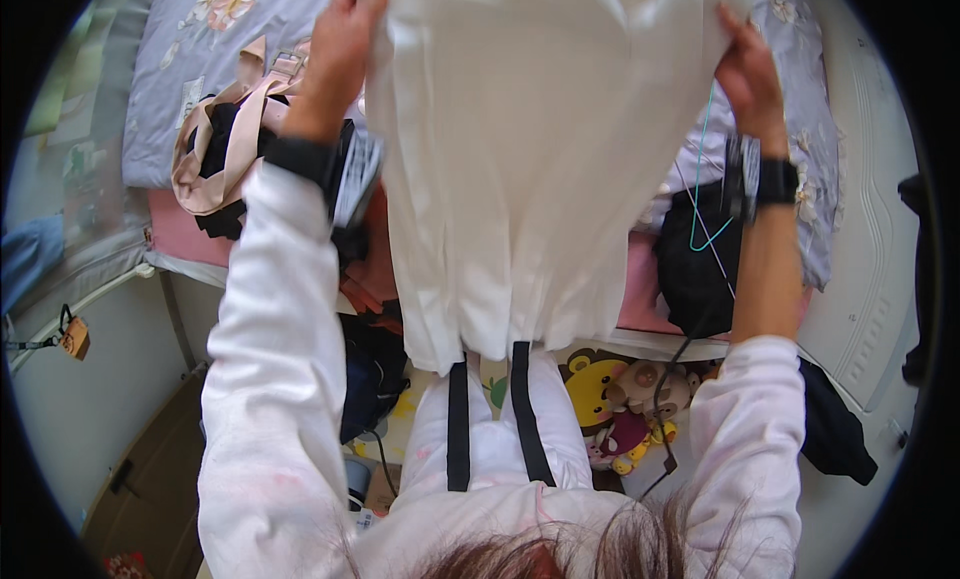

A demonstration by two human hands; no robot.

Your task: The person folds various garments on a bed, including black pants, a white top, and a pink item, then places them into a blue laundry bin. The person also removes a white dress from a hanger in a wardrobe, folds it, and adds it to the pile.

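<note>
A white cloth garment (510,144) hangs spread out before me, its top edge at the upper rim of the picture. My left hand (341,46) grips it near its upper left corner. At the upper right, my right hand (750,73) pinches the other side between thumb and fingers. Loose folds run down the fabric, and its lower hem hangs just past the bed's front edge, over my knees. The garment hides the middle of the bed. What kind of garment it is, I cannot tell.
A bed with a floral lilac cover (161,129) lies ahead. On it are a pink belt (202,189) with a buckle, black cloth (690,279) and a green wire hanger (694,219). Plush toys (637,391) and a dark bag (367,384) sit below. A white panel (862,241) stands right.
</note>
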